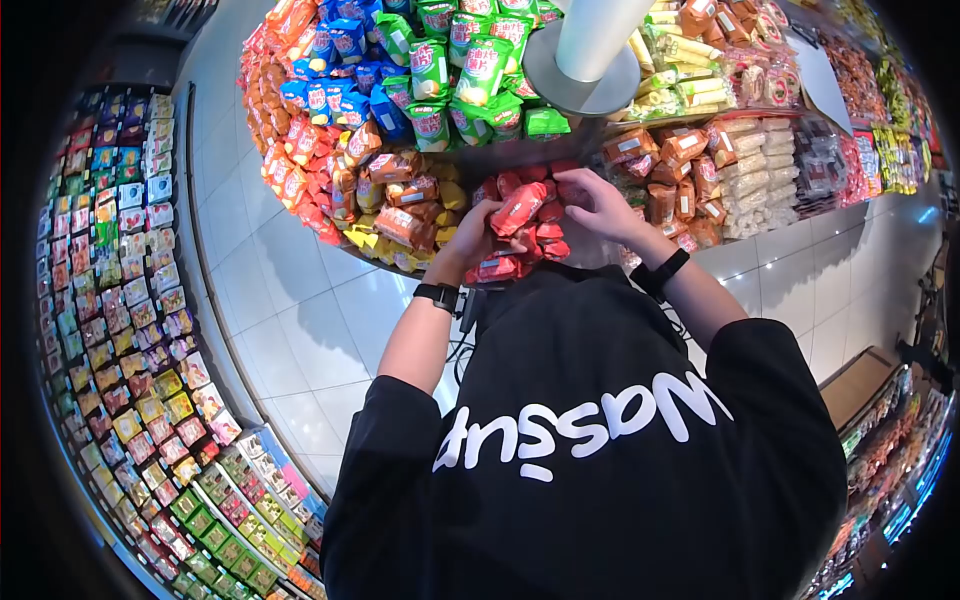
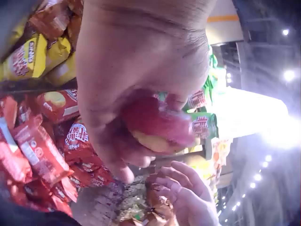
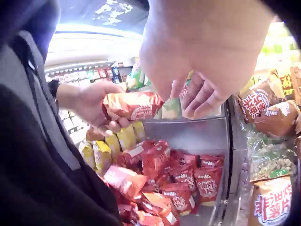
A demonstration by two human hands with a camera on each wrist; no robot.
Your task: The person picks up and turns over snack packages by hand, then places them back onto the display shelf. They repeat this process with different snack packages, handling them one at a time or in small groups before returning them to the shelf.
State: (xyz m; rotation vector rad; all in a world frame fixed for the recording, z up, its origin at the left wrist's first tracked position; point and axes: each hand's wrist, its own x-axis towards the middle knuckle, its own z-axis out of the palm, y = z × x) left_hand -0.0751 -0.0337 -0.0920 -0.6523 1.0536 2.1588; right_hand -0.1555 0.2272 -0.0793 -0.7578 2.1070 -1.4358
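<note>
My left hand [image 1: 468, 240] holds a red packet of potato chips [image 1: 519, 209] above a bin compartment of similar red packets [image 3: 181, 181]. In the left wrist view the thumb and fingers curl round the held packet [image 2: 162, 126], and part of it is hidden by the hand. On the other side, my right hand [image 1: 607, 207] hovers at the packet's far end with loosely bent fingers and nothing in its grasp. The right wrist view shows those fingertips [image 3: 190, 112] close by the packet's end.
Green packets [image 1: 485, 70] are heaped behind the compartment, beside a white post [image 1: 595, 40] on a round base. Yellow packets [image 3: 126, 137] lie left of the red ones, brown packets [image 1: 685, 150] to the right. A divider wall [image 3: 229, 155] edges the compartment. Stocked shelves [image 1: 130, 300] stand far left.
</note>
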